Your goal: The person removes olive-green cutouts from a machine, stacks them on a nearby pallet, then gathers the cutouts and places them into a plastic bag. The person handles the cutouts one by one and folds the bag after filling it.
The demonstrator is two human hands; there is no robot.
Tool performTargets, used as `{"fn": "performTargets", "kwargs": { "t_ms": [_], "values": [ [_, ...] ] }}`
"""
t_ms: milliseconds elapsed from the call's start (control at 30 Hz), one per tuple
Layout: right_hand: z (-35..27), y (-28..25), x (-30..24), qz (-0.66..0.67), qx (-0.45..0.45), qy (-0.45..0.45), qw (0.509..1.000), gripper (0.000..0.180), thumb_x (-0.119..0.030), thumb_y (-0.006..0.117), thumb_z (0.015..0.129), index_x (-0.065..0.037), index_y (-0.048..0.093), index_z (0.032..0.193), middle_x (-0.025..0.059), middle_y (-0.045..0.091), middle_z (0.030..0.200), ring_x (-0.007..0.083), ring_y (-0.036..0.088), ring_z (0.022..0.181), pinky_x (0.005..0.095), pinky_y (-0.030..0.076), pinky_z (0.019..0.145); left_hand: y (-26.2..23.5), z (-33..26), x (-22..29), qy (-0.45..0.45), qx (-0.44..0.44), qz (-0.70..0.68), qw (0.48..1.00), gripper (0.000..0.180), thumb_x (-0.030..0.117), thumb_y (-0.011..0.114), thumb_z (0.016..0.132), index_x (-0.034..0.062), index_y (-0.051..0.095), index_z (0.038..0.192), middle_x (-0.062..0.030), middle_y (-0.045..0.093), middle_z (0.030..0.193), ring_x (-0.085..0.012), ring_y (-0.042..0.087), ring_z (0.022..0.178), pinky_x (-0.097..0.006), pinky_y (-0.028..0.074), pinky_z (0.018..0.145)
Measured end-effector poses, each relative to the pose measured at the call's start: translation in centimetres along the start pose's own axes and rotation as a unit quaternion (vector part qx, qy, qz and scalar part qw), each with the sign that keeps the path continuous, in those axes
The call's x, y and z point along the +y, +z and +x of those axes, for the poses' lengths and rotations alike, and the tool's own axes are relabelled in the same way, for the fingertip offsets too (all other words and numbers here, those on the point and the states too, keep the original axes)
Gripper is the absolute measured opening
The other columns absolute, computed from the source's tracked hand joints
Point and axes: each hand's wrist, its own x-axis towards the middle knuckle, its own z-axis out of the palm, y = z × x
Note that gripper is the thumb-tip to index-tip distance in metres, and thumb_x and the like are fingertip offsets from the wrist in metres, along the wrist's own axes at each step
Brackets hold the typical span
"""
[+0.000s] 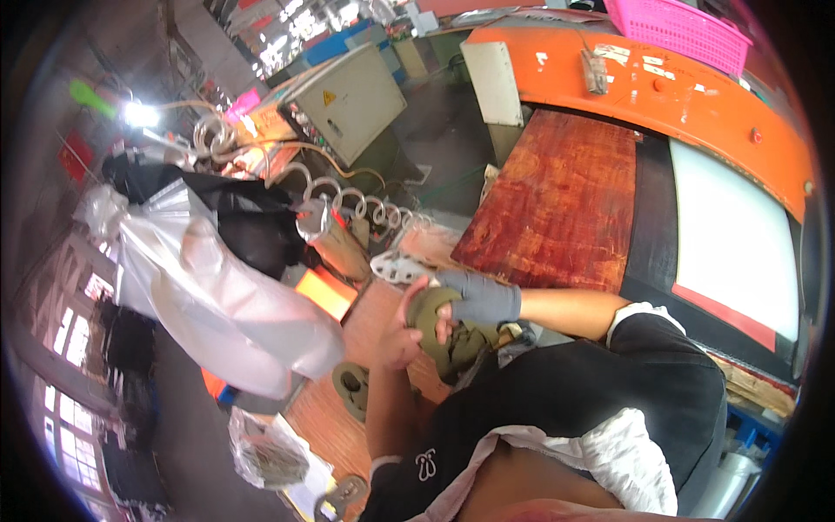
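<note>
My left hand (400,335) is bare and closes its fingers on the left side of a piece of olive-green fabric (432,309). My right hand (480,297), in a grey glove with bare fingertips, grips the same fabric from the right. More olive fabric (474,344) bunches just below, close to my body. Beside my left forearm an olive-green cut piece with a hole (350,389) lies on the wooden tabletop (326,418). Just beyond my hands is a pale metal piece with several holes (400,268).
An orange machine (557,61) at the far right carries a pink basket (683,35). Before it lie a red-brown board (557,200) and a white board (735,235). A draped plastic bag (217,296), coiled hose (326,187), grey cabinet (348,104) and smaller plastic bag (270,452) stand left.
</note>
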Motion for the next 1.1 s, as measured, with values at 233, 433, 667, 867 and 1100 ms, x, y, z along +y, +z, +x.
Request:
{"fn": "performTargets", "kwargs": {
  "t_ms": [233, 433, 667, 867, 1100],
  "values": [
    [2.9, -1.2, 0.3, 0.052, 0.128, -0.065, 0.988, 0.035, -0.033, 0.056, 0.088, -0.003, 0.049, 0.107, 0.0016, 0.051, 0.089, 0.0074, 0.048, 0.083, 0.0236, 0.044, 0.072, -2.0, -1.3, -1.5, -0.008, 0.215, 0.310, 0.926, 0.064, 0.007, 0.053, 0.080, -0.0019, 0.022, 0.136, -0.0125, 0.037, 0.129, -0.0213, 0.036, 0.122, -0.034, 0.031, 0.100],
    [4.6, -0.9, 0.6, 0.010, 0.096, -0.049, 0.994, 0.034, -0.036, 0.056, 0.087, -0.005, 0.052, 0.100, -0.0005, 0.050, 0.078, 0.0053, 0.047, 0.073, 0.0216, 0.041, 0.064, -2.4, -1.7, -4.9, 0.022, 0.304, 0.247, 0.920, 0.056, 0.013, 0.061, 0.082, -0.0014, 0.032, 0.127, -0.0096, 0.044, 0.119, -0.0170, 0.044, 0.110, -0.032, 0.036, 0.095],
    [5.5, -1.1, 1.3, -0.092, 0.109, -0.047, 0.989, 0.034, -0.034, 0.055, 0.088, -0.003, 0.050, 0.101, 0.0004, 0.049, 0.084, 0.0066, 0.046, 0.076, 0.0224, 0.041, 0.067, -3.6, -2.8, -5.3, 0.010, 0.317, 0.265, 0.911, 0.048, 0.018, 0.059, 0.085, -0.0011, 0.038, 0.124, -0.0078, 0.049, 0.113, -0.0156, 0.047, 0.106, -0.031, 0.038, 0.092],
    [5.3, -0.7, 2.1, -0.114, 0.060, -0.053, 0.990, 0.033, -0.023, 0.054, 0.087, -0.001, 0.051, 0.111, 0.0060, 0.055, 0.095, 0.0109, 0.050, 0.088, 0.0278, 0.043, 0.079, -3.8, -3.9, -5.2, -0.009, 0.210, 0.257, 0.943, 0.048, 0.023, 0.054, 0.087, -0.0019, 0.041, 0.126, -0.0076, 0.049, 0.117, -0.0171, 0.047, 0.109, -0.032, 0.038, 0.093],
    [5.0, -0.6, 3.1, -0.025, 0.022, 0.026, 0.999, 0.029, -0.027, 0.051, 0.089, -0.001, 0.054, 0.101, 0.0026, 0.054, 0.090, 0.0098, 0.049, 0.087, 0.0247, 0.041, 0.079, -5.9, -5.1, -7.3, 0.039, 0.031, -0.067, 0.997, 0.046, 0.025, 0.049, 0.086, -0.0020, 0.045, 0.123, -0.0082, 0.050, 0.119, -0.0184, 0.049, 0.108, -0.034, 0.039, 0.092]
  ]
}}
